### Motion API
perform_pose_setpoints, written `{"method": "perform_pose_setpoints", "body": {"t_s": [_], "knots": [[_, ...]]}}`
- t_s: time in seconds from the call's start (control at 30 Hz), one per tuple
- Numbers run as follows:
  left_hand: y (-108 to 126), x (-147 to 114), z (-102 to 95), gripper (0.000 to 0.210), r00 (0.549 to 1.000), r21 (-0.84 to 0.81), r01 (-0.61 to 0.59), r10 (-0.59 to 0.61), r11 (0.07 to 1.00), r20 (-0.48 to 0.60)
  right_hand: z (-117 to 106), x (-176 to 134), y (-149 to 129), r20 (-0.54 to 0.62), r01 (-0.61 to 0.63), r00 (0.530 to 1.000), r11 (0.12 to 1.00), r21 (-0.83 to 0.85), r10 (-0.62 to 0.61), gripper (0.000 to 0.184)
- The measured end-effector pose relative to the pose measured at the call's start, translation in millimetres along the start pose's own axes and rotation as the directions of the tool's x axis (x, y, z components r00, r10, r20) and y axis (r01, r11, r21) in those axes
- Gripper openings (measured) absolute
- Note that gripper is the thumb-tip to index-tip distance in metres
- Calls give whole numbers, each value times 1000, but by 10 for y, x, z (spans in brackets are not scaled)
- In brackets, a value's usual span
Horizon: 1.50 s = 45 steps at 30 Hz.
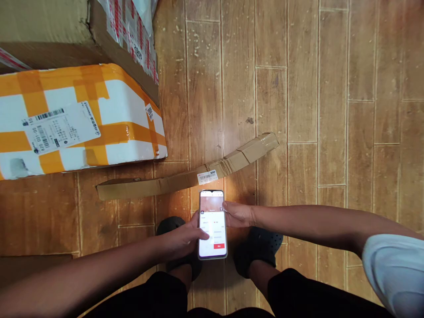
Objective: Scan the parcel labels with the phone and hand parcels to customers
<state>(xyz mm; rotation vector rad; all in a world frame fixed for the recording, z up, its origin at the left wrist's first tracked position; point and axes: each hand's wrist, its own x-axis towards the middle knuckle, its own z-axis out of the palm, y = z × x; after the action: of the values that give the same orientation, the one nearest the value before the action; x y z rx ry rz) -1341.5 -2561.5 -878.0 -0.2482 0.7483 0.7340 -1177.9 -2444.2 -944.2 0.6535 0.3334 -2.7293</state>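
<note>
Centrally, low in view: smartphone (212, 224), upright, screen lit, held over wooden floor (331, 110) between both hands. Left hand (183, 240) at the phone's 8 o'clock, fingers wrapped round its left edge, thumb lying on the screen. Right hand (237, 214) at 3 o'clock, fingers closed against the upper right edge. Long flat cardboard parcel (185, 176) on the floor just beyond the phone at 12 o'clock, lying slantwise, barcode label (207, 176) facing up. White box with orange tape (79, 119) at 10 o'clock, printed label on top. Brown carton (49, 31) behind it at 11 o'clock. Dark shoes (258, 247) directly under the phone.
</note>
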Motion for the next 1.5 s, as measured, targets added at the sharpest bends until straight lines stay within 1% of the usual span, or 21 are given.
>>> {"method": "perform_pose_setpoints", "body": {"t_s": [0.1,0.17,0.2,0.23,0.27,0.3,0.33,0.37,0.4,0.43,0.47,0.5,0.53,0.6,0.67,0.8,0.97,1.07,1.2,1.37,1.5], "knots": [[82,77,141,101,993,62,88,-92,994,73,114,7,-285,61,-18,998,996,90,13,87],[183,110,182,93,975,247,176,-203,953,89,132,-30,-481,96,-18,995,994,108,7,87],[245,122,182,81,970,391,179,-229,903,86,123,-60,-565,118,-28,993,994,110,15,88],[312,133,166,65,973,557,141,-219,818,76,101,-94,-634,141,-48,990,993,109,32,89],[382,146,134,46,983,723,77,-172,686,59,68,-129,-688,154,-69,987,992,109,51,89],[454,162,88,29,996,858,5,-82,514,43,24,-162,-729,151,-82,986,990,113,65,86],[526,184,30,21,998,945,-51,49,323,37,-28,-188,-759,126,-80,990,989,121,65,80],[596,214,-37,19,978,987,-70,204,142,40,-85,-206,-783,80,-62,995,989,131,52,71],[664,252,-110,20,932,998,-55,358,-5,53,-143,-213,-804,21,-28,999,990,138,25,61],[727,299,-185,27,871,993,-26,486,-113,78,-199,-209,-826,-40,17,999,990,140,-11,51],[784,356,-257,38,813,981,-5,570,-196,118,-251,-194,-848,-96,64,994,989,135,-51,43],[835,420,-324,50,781,964,9,604,-265,159,-295,-171,-872,-143,111,985,986,124,-93,37],[878,489,-383,60,770,946,17,607,-324,194,-332,-142,-894,-182,153,975,982,111,-131,34],[943,634,-477,72,786,909,32,572,-416,234,-382,-80,-927,-243,217,950,973,73,-194,31],[984,765,-547,73,796,887,54,556,-459,240,-407,-31,-938,-288,245,931,969,36,-225,31],[1040,916,-677,68,783,878,53,565,-476,260,-433,-3,-936,-306,254,920,967,-7,-244,33],[1101,937,-798,62,707,883,-47,609,-467,360,-487,-11,-1006,-281,249,927,968,-34,-249,34],[1120,936,-799,60,685,900,-25,648,-436,333,-511,-17,-1025,-271,253,928,966,-41,-255,36],[1162,945,-799,63,701,914,52,667,-402,253,-534,-24,-1032,-242,267,931,962,-59,-274,40],[1278,958,-843,66,738,931,43,639,-363,215,-520,4,-1127,-220,257,940,965,-42,-260,41],[1334,950,-839,67,752,934,59,631,-353,190,-373,-35,-1118,-276,254,936,962,99,-219,36]]}}
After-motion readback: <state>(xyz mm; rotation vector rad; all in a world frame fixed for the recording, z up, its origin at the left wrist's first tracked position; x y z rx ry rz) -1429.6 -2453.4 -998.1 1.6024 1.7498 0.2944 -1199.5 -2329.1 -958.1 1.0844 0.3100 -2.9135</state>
